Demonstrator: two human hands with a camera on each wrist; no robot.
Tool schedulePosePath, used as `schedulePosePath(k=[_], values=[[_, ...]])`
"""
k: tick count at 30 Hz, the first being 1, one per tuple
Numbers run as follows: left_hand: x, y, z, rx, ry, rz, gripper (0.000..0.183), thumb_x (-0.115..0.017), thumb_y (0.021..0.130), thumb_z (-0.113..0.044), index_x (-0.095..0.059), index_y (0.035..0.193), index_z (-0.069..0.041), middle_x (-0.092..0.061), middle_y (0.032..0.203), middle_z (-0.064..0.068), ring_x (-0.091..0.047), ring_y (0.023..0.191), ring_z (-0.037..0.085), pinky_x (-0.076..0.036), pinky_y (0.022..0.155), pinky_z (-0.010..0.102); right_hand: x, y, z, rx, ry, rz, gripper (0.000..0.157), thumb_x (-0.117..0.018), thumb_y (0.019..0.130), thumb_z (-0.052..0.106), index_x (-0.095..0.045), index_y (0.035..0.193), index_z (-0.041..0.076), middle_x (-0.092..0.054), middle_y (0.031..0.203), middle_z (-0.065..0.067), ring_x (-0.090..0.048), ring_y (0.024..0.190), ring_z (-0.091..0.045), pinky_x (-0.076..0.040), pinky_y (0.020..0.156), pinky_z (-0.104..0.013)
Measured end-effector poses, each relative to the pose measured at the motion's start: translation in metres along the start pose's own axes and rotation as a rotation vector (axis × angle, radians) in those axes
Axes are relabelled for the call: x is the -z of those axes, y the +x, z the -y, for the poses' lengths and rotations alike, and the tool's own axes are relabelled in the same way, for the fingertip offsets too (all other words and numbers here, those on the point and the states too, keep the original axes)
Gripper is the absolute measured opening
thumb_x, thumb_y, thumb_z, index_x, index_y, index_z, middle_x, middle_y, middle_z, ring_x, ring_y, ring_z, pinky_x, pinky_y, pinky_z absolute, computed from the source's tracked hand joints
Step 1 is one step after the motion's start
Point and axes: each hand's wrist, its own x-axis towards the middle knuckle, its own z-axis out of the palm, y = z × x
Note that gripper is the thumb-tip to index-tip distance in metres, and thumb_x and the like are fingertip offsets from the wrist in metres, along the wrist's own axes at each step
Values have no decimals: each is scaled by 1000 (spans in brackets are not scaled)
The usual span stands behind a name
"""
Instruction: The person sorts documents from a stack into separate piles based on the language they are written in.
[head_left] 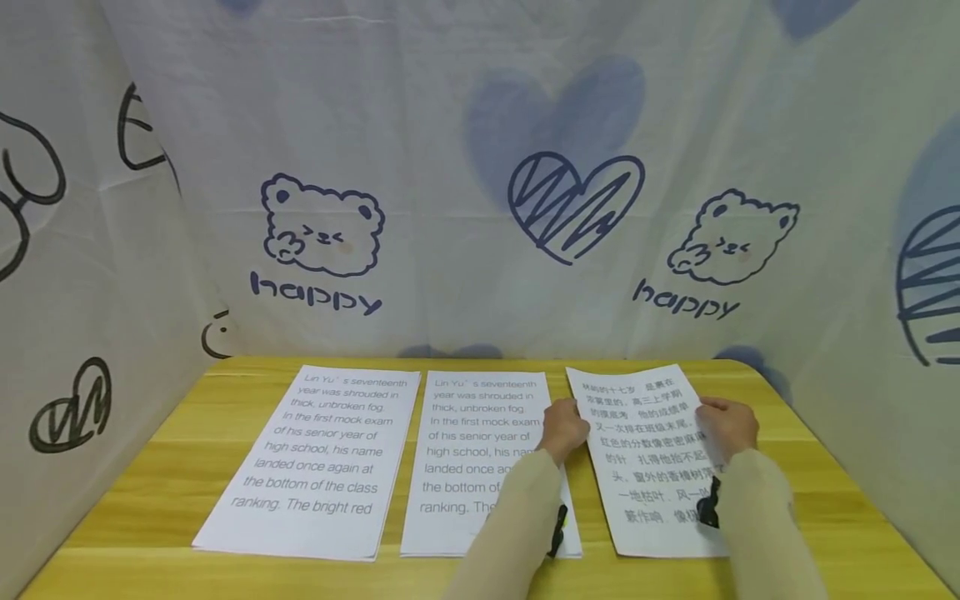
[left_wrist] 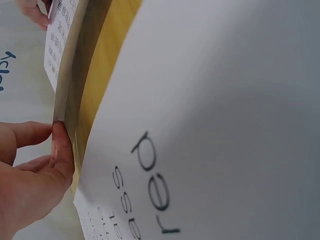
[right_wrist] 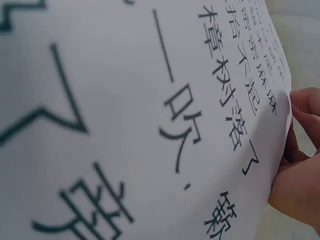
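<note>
A sheet of paper with Chinese text (head_left: 645, 467) is lifted at the right of the table, tilted a little. My left hand (head_left: 564, 429) pinches its left edge between thumb and fingers, as the left wrist view also shows. On the opposite edge my right hand (head_left: 731, 427) grips the paper, thumb in front and fingers behind, seen in the right wrist view at its right side. Left of it lies a stack of English-printed paper (head_left: 480, 417), partly covered by my left forearm. Another English-printed stack (head_left: 315, 450) lies farther left.
The yellow wood-grain table (head_left: 127, 500) carries all the papers. Behind it hangs a pale cloth (head_left: 450, 275) printed with bears, hearts and the word "happy"; cloth walls also close in both sides.
</note>
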Motion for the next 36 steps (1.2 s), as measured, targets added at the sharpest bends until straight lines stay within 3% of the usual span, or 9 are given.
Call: schedulePosePath(k=[4, 7, 11, 17, 21, 26, 31, 36], values=[[-1, 1, -1, 5, -8, -2, 29, -61, 80, 1, -65, 108, 8, -63, 90, 14, -56, 78, 24, -49, 69, 32, 0, 3, -4, 7, -19, 69, 53, -47, 97, 23, -43, 140, -8, -50, 129, -31, -56, 99, -36, -47, 82, -47], [1, 1, -4, 9, -21, -2, 38, -60, 82, -1, -61, 117, 12, -64, 102, 19, -57, 83, 27, -49, 73, 35, 1, 5, -3, 24, -45, 125, 57, -46, 97, 25, -38, 141, -11, -45, 134, -33, -50, 110, -42, -41, 94, -54], [2, 0, -6, 44, -37, 1, 40, -60, 83, -4, -59, 119, 13, -63, 104, 21, -56, 83, 28, -49, 74, 37, 1, 1, 7, 37, -76, 162, 55, -45, 97, 23, -40, 137, -15, -48, 128, -34, -51, 107, -42, -41, 93, -55], [5, -2, -7, 95, -65, -6, 46, -62, 84, -7, -55, 125, 11, -57, 115, 25, -56, 105, 35, -46, 93, 45, 2, -10, 28, 24, -246, 94, 48, -44, 93, 18, -48, 119, -22, -51, 109, -36, -43, 97, -45, -38, 86, -54], [14, -2, -8, 33, -86, 16, 49, -60, 86, -10, -52, 131, 9, -51, 132, 25, -47, 124, 38, -37, 104, 45, -1, -15, 39, -26, -332, 33, 44, -44, 91, 16, -47, 114, -22, -46, 103, -35, -36, 99, -47, -35, 83, -55], [37, 2, -2, -63, -36, 84, 46, -60, 87, -8, -53, 130, 9, -54, 132, 22, -49, 123, 37, -39, 103, 42, -7, -16, 43, -27, -434, -18, 38, -47, 91, 14, -50, 109, -19, -44, 99, -32, -37, 98, -46, -34, 85, -58], [67, 11, 14, -66, 20, 89, 44, -60, 89, -9, -55, 130, 6, -56, 128, 21, -52, 119, 34, -41, 101, 40, -8, -16, 43, 18, -514, -46, 37, -48, 91, 13, -51, 110, -18, -47, 96, -31, -39, 97, -46, -34, 88, -59], [123, 20, 35, -38, -28, 49, 43, -58, 93, -11, -53, 134, 2, -53, 132, 22, -50, 122, 36, -39, 102, 47, -8, -15, 41, 151, -522, 55, 46, -48, 94, 16, -46, 126, -16, -48, 111, -36, -41, 103, -50, -33, 90, -62]])
